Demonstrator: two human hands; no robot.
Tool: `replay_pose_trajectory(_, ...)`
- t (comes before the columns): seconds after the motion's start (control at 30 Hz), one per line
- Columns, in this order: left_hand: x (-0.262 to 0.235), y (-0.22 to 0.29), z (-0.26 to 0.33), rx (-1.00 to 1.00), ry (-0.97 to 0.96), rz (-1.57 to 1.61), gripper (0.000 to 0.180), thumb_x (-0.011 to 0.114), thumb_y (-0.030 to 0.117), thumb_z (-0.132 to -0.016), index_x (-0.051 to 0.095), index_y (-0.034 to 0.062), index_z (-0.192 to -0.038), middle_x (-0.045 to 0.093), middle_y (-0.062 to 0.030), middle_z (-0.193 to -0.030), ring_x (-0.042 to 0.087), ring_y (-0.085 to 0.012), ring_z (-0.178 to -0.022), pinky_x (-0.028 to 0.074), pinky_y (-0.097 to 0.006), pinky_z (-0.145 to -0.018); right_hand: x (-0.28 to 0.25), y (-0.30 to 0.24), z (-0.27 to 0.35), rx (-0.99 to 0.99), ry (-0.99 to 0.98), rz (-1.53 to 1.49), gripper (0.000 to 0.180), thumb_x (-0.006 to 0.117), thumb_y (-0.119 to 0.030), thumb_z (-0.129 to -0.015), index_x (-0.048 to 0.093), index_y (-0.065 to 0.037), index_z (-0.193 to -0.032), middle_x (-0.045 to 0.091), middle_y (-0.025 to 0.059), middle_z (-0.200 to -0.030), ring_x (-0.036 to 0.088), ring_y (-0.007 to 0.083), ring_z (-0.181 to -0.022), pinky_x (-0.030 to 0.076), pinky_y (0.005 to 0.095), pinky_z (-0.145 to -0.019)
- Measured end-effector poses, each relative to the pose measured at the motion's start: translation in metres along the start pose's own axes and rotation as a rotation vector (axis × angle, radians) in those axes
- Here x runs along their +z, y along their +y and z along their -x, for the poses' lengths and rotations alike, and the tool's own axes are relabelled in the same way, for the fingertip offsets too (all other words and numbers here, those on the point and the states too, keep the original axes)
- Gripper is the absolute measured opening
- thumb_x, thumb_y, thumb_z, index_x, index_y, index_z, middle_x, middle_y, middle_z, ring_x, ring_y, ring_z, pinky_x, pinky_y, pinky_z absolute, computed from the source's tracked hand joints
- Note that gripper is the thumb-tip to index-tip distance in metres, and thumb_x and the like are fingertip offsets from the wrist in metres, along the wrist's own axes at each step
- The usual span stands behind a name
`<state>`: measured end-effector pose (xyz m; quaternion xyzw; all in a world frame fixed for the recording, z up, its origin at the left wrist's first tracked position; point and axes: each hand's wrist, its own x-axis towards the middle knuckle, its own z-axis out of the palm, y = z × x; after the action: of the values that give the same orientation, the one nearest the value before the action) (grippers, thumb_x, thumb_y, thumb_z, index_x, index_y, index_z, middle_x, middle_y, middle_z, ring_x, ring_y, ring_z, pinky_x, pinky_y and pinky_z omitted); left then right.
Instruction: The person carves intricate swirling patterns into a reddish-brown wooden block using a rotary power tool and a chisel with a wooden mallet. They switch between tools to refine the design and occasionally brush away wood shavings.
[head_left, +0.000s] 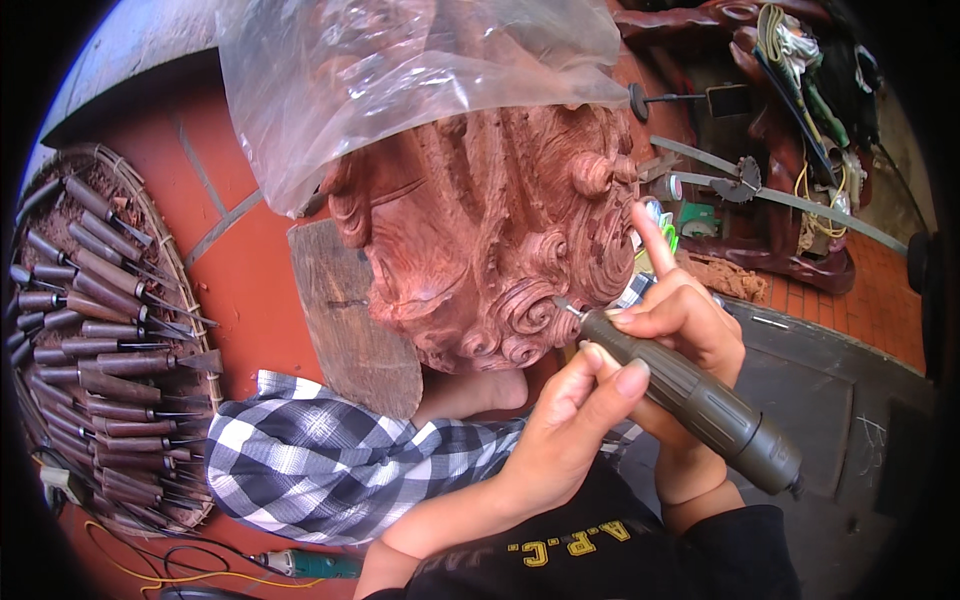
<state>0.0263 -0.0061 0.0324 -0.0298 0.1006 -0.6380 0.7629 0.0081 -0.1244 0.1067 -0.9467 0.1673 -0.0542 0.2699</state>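
Note:
A reddish-brown wood carving (450,220) with curled scrolls and flowing ridges stands in front of me. My right hand (695,330) wraps round a dark olive rotary carving tool (690,400), its index finger stretched up along the carving's right side. Closed at the tool's front from the near side, my left hand (585,405) has thumb and fingers pressed against it. The thin metal bit (568,306) points at a spiral scroll near the carving's lower right; whether it touches the wood I cannot tell. Clear plastic sheeting (420,60) drapes the carving's far part.
On the left, a round woven tray (140,180) holds many wooden-handled chisels. A worn wooden board (350,310) leans beside the carving. A green power tool (310,563) and cords lie at the lower left. A dark wooden frame (800,265) stands at the right.

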Motion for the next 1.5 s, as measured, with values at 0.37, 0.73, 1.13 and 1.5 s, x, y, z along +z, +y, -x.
replay_pose_trajectory(0.37, -0.011, 0.008, 0.002, 0.124, 0.063, -0.041, 0.066, 0.058, 0.042, -0.096, 0.038, -0.0035, -0.139, 0.050, -0.0125, -0.131, 0.049, -0.0200, -0.124, 0.038, -0.037, -0.108, 0.022, 0.000, -0.009, 0.094, -0.097, -0.200, 0.020, 0.078, 0.002, -0.070, 0.059, 0.000, -0.077, 0.059, 0.0080, -0.073, 0.060, 0.0149, -0.068, 0.038, 0.0594, -0.111)
replay_pose_trajectory(0.73, -0.009, 0.014, 0.006, 0.079, 0.127, 0.034, 0.069, 0.056, 0.045, -0.097, 0.036, -0.0057, -0.140, 0.052, -0.0136, -0.130, 0.053, -0.0201, -0.122, 0.042, -0.035, -0.105, 0.022, -0.011, -0.018, 0.145, -0.155, -0.060, 0.019, 0.077, 0.005, -0.070, 0.059, 0.001, -0.075, 0.058, 0.0069, -0.071, 0.059, 0.0128, -0.067, 0.042, 0.0529, -0.111)
replay_pose_trajectory(1.13, -0.001, 0.010, -0.010, 0.068, 0.152, 0.051, 0.049, 0.047, 0.033, -0.105, 0.045, -0.0051, -0.136, 0.053, -0.0131, -0.132, 0.050, -0.0206, -0.126, 0.036, -0.038, -0.110, 0.015, 0.002, -0.016, 0.274, -0.090, -0.309, 0.021, 0.077, 0.002, -0.075, 0.057, 0.001, -0.082, 0.057, 0.0053, -0.079, 0.063, 0.0130, -0.080, 0.042, 0.0540, -0.111)
replay_pose_trajectory(1.5, 0.009, 0.006, -0.024, 0.175, 0.149, 0.074, 0.024, 0.053, 0.028, -0.105, 0.060, 0.0052, -0.106, 0.058, 0.0015, -0.109, 0.047, -0.0037, -0.105, 0.038, -0.025, -0.097, 0.014, 0.019, -0.011, 0.311, 0.002, -0.524, 0.019, 0.076, 0.006, -0.074, 0.059, 0.001, -0.081, 0.057, 0.0047, -0.080, 0.065, 0.0141, -0.087, 0.047, 0.0498, -0.107)
